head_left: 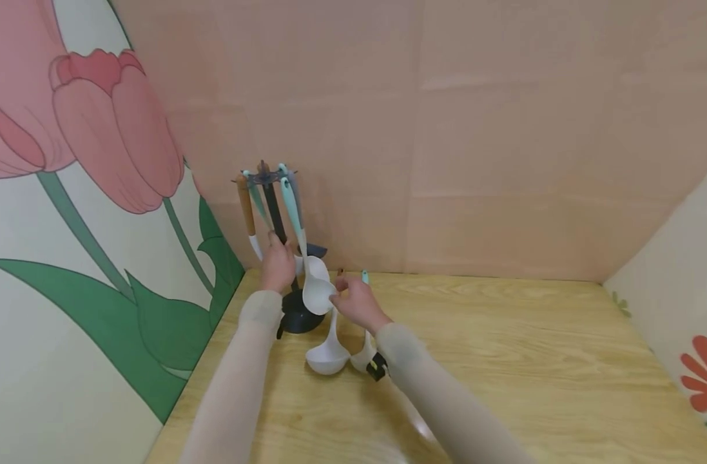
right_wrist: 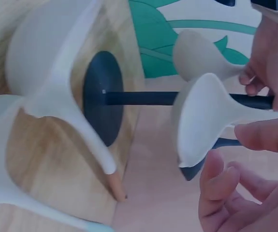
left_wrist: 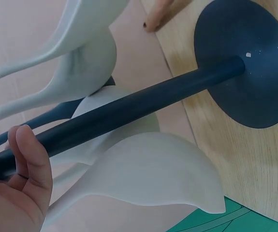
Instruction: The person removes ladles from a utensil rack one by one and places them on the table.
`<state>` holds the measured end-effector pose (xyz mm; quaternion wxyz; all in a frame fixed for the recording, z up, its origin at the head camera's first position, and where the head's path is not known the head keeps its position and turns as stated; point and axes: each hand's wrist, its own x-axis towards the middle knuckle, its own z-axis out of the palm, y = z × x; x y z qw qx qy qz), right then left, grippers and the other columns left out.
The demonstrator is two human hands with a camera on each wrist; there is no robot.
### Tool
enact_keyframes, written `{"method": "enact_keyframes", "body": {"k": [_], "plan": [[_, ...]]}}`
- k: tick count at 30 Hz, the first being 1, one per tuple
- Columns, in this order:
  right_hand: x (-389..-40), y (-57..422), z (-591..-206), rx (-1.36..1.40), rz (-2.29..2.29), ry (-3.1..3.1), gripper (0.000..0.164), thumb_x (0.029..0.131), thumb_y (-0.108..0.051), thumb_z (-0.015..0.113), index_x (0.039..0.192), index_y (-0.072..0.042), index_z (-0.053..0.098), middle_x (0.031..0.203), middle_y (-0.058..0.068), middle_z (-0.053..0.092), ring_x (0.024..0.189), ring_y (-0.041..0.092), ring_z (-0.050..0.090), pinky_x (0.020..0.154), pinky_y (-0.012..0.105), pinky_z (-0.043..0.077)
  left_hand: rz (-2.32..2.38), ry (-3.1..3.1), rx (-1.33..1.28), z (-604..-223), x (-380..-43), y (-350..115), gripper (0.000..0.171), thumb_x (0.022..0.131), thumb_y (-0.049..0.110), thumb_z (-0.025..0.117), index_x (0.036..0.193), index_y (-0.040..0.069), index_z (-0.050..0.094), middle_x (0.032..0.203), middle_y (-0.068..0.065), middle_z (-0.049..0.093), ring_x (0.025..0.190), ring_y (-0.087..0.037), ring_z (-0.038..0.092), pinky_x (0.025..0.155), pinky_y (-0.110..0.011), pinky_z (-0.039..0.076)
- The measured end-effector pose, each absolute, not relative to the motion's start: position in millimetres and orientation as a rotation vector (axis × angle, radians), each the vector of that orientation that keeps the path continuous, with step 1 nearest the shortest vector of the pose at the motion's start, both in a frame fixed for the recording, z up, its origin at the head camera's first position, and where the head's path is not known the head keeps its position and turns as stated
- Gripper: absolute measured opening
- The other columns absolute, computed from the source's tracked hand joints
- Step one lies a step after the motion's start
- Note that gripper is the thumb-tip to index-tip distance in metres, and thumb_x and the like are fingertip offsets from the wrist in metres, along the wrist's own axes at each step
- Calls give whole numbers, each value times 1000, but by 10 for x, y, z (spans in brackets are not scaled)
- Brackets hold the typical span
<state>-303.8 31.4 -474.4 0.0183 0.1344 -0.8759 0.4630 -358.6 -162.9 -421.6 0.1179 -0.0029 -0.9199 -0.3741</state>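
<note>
My left hand [head_left: 278,265] grips the black pole [left_wrist: 143,108] of an upright utensil stand, fingers curled round it. White-bowled utensils hang from its top rack [head_left: 266,176]. One is a mint-handled ladle [head_left: 317,293] on the near right side. Beside that ladle's bowl is my right hand [head_left: 360,303], its fingers loosely bent. In the right wrist view a gap shows between thumb and fingers, with nothing pinched there. Two more ladles lie on the table: a white one with a brown handle [head_left: 328,357], and a mint-handled one [head_left: 360,361] partly hidden behind the right wrist.
The stand's round black base [left_wrist: 245,63] rests on the wood-grain table [head_left: 504,361] near the back left. A brown-handled utensil [head_left: 245,206] and a dark utensil [head_left: 314,250] also hang there. A pinkish covering [head_left: 446,161] rises behind; a tulip-painted wall [head_left: 121,129] borders the left.
</note>
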Motion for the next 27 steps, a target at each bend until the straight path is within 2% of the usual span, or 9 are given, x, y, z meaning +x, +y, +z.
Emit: {"method": "enact_keyframes", "body": {"k": [5,8,12,15,27], "plan": [[-3107,255,-4631,514,1461,-2650,43,91,-11,68,131,3,57,127,21,62,113,35,59,98,50,47,-1085,-2678,-9,-4227,-3598,-1618,47,110,23,33,146,-4,20,98,-24,60,86,-37,65,74,-48,53],[-3141,226,-4579,600,1514,-2616,50,92,-9,67,138,3,52,137,22,57,108,34,61,95,47,49,-1080,-2676,13,-4221,-3601,-1600,48,110,22,33,148,-4,19,100,-25,61,90,-39,65,76,-49,54],[-3182,195,-4530,658,1576,-2621,56,94,-9,65,145,-1,44,147,17,50,87,25,62,80,37,53,-1072,-2688,40,-4212,-3607,-1579,50,110,21,34,149,-4,17,105,-27,60,95,-40,65,81,-51,53],[-3199,188,-4492,673,1635,-2654,60,95,-10,64,150,-5,38,152,13,45,81,20,61,73,32,53,-1073,-2688,50,-4215,-3625,-1566,49,110,21,34,149,-3,18,106,-27,60,96,-40,65,82,-51,53],[-3298,211,-4510,779,1859,-2654,66,98,-7,58,156,-9,26,160,13,34,91,26,69,68,33,55,-1041,-2694,75,-4242,-3676,-1527,53,110,25,31,151,-3,14,106,-26,61,95,-39,66,81,-50,54]]}}
